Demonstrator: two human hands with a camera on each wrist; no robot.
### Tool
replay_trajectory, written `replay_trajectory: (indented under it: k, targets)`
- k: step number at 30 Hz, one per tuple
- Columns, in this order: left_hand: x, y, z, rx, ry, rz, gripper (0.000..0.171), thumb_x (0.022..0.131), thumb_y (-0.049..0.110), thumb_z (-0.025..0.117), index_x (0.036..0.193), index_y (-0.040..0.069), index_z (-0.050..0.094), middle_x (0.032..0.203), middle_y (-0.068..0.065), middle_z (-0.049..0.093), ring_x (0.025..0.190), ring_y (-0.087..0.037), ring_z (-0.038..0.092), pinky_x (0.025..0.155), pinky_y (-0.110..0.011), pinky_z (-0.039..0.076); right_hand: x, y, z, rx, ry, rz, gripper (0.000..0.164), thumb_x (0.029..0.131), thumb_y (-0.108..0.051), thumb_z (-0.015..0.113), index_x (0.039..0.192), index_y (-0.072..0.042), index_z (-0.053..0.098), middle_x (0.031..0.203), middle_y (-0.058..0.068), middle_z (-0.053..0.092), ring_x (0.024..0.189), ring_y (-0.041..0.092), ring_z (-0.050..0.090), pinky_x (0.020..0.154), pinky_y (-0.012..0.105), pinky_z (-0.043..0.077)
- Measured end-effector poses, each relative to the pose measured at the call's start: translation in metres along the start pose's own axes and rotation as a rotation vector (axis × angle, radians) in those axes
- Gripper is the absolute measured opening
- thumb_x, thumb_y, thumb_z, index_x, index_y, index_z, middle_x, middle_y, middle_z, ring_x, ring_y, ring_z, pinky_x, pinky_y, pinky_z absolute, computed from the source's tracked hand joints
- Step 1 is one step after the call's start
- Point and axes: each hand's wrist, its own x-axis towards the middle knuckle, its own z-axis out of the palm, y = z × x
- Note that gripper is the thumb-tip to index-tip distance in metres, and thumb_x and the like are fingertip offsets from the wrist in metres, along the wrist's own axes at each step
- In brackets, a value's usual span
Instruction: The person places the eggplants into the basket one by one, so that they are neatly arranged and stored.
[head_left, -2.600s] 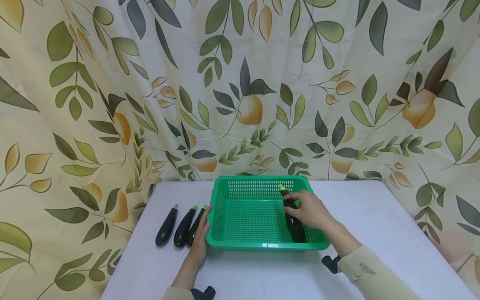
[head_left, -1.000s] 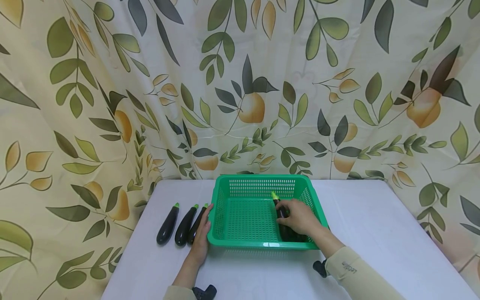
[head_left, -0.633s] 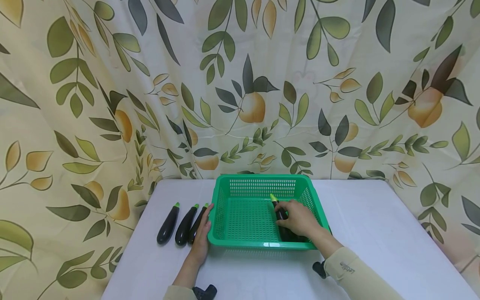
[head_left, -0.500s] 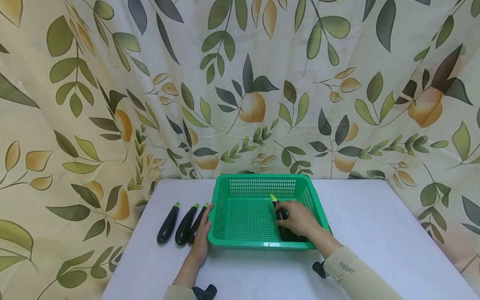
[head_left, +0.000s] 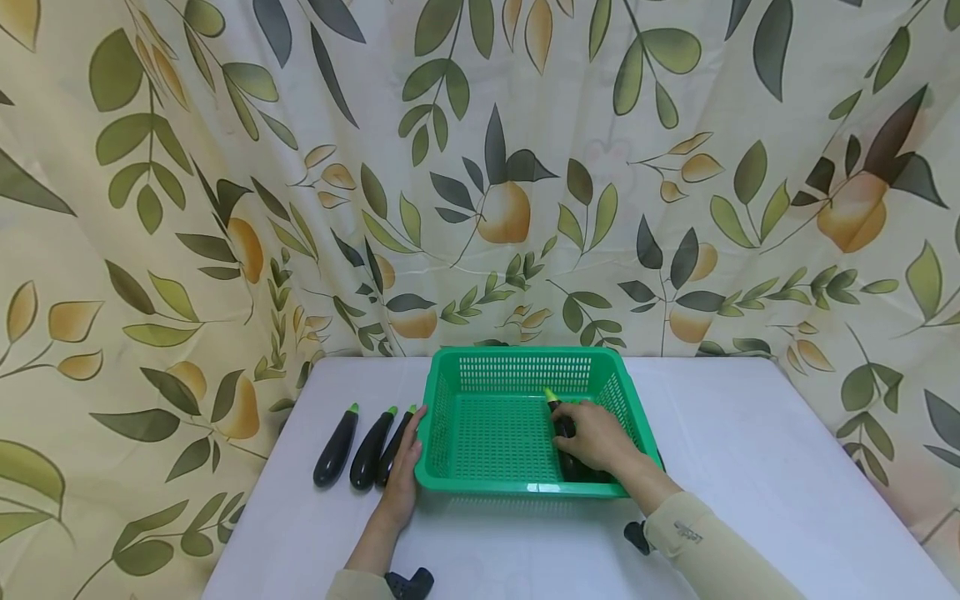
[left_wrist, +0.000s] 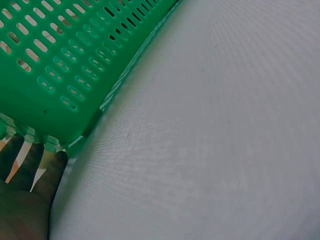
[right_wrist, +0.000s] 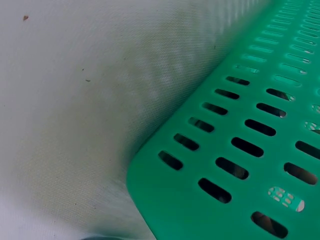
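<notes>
While gripping eggplant (head_left: 573,469) in right hand (head_left: 600,437), touching basket (head_left: 495,487) with straight-fingered left hand (head_left: 402,475); could scatter 3 eggplants (head_left: 368,451) beside left hand if shoving sideways.

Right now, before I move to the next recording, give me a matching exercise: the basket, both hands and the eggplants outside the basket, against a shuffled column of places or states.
1. Basket
2. Left hand
3. Right hand
4. Eggplants outside the basket

A. Touching the basket's left side
B. Side by side on the white table
C. Green, with slotted walls
D. Holding an eggplant within the basket

Pairs: 1-C, 2-A, 3-D, 4-B
</notes>
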Motion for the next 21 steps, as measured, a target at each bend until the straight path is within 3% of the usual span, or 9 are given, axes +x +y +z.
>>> replay_trajectory:
  k: [7,21]
  targets:
    - [0.0,0.0002,0.0002,0.002,-0.003,0.001,0.055,0.109,0.039,0.022,0.163,0.042,0.023,0.176,-0.003,0.009,0.163,-0.031,0.002,0.123,-0.073,-0.002,0.0011,-0.0005,0.0031,-0.054,0.002,0.0,0.035,0.088,-0.024,0.082,0.119,-0.009,0.076,0.119,0.02,0.069,0.097,0.026,0.064,0.087,0.049,0.057]
    - [0.0001,0.0013,0.0009,0.017,-0.004,0.016,0.055,0.109,0.04,0.02,0.164,0.04,0.021,0.176,-0.001,0.01,0.163,-0.032,0.002,0.122,-0.073,-0.002,0.0013,0.0007,0.0064,-0.175,-0.009,-0.018,0.035,0.09,-0.025,0.079,0.119,-0.006,0.076,0.114,0.02,0.067,0.09,0.025,0.061,0.08,0.049,0.057]
